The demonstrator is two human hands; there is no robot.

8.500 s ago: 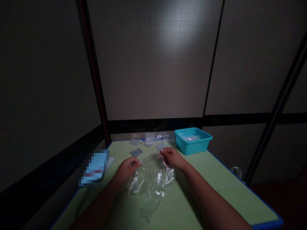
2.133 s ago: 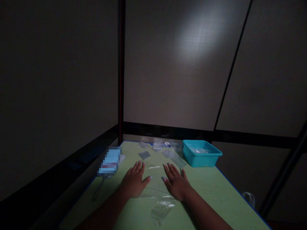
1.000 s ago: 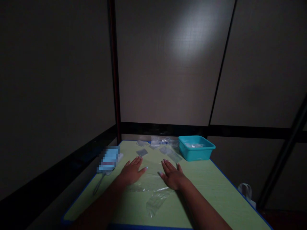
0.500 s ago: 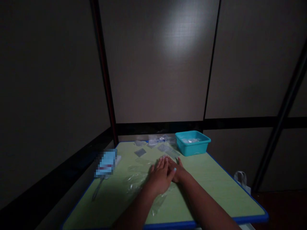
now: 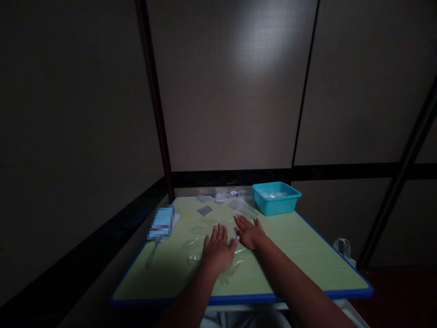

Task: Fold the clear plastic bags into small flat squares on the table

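A clear plastic bag (image 5: 194,258) lies spread on the green table top, partly hidden under my hands. My left hand (image 5: 218,250) rests flat on it with the fingers stretched out and the thumb apart. Just to the right, my right hand (image 5: 250,233) is also laid flat, palm down, over the bag's right side, its fingers pointing away and to the left. A gap separates the two hands. Neither hand grasps anything.
A turquoise basin (image 5: 278,206) with clear plastic inside stands at the back right. Small plastic bags (image 5: 221,195) and a grey packet (image 5: 205,210) lie toward the back. A blurred blue item with a strap (image 5: 152,254) sits at the left edge of the table (image 5: 307,259).
My hands, overlapping before, have come apart sideways and now lie flat side by side on the plastic. The view has shifted slightly, showing more of the near table edge.
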